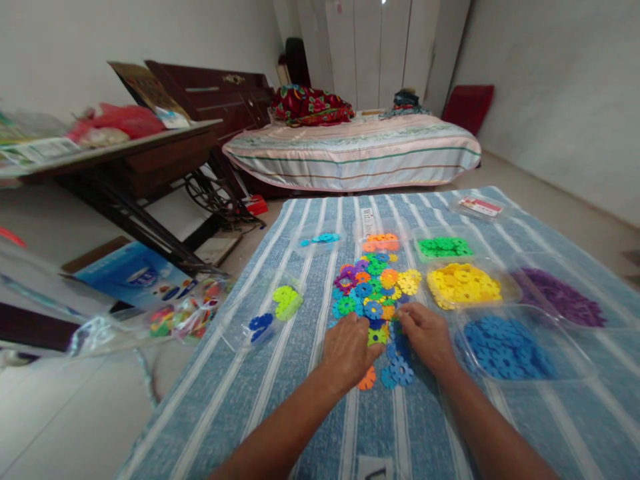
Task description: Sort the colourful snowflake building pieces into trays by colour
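A home bedroom. A made bed [350, 150] with striped cover and dark wooden headboard [220, 93] stands against the far wall; white wardrobe doors [370, 50] behind it. Treadle sewing table [125, 160] at left. Striped blue mat [350, 400] spread on the bare floor.

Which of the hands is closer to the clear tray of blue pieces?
Right. The right hand lies just beside the tray of blue pieces, to its left. The left hand sits farther left, beyond the mixed pile.

A loose heap of flat, flower-shaped plastic discs [374, 288] in mixed colours lies on the blue striped cloth [280, 400], its near edge touching both hands.
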Demonstrator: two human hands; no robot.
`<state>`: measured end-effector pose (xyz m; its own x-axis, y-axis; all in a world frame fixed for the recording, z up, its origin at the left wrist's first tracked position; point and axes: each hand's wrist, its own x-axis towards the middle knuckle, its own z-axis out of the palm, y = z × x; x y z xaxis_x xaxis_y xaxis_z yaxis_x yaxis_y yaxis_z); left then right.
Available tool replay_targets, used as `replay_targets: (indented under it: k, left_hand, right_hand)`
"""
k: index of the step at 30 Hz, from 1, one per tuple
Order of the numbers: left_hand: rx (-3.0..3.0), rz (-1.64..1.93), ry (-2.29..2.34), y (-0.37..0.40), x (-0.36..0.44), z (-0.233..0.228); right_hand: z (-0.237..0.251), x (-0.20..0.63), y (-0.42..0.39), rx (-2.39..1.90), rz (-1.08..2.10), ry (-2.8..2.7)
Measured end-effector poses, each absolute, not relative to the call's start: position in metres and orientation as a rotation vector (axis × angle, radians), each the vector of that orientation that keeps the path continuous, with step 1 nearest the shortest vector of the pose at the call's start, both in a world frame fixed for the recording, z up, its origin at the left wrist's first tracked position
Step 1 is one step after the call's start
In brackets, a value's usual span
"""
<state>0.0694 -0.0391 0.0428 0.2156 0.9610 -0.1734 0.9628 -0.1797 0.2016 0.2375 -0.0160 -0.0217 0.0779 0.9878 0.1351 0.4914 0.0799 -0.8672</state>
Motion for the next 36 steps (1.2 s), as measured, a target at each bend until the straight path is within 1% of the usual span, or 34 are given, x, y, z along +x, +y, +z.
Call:
replay_targets:
  k: [8,12,18,23,29,36]
  left_hand:
    - [2.182,0.081,1.800,-0.038,0.070,0.038]
    - [2.039,0.179,1.784,-0.035,0.067,0.039]
    - [1.767,0.471,1.638,-0.028,0.054,0.035]
    - [1.591,0.624,1.581,-0.025,0.045,0.040]
    - [1.449,0.710,1.602,-0.024,0.042,0.048]
    - [1.388,0.755,1.589,-0.022,0.037,0.042]
  right_hand:
    - [-0.017,0.236,-0.016,-1.541,0.760,-1.518]
    - [-0.016,0.235,-0.016,-1.540,0.745,-1.535]
    - [-0.017,0.236,-0.017,-1.540,0.758,-1.528]
    - [-0.017,0.236,-0.017,-1.550,0.761,-1.530]
    - [-0.020,0.237,-0.016,-1.540,0.757,-1.527]
    - [-0.020,0.236,-0.017,-1.548,0.797,-1.514]
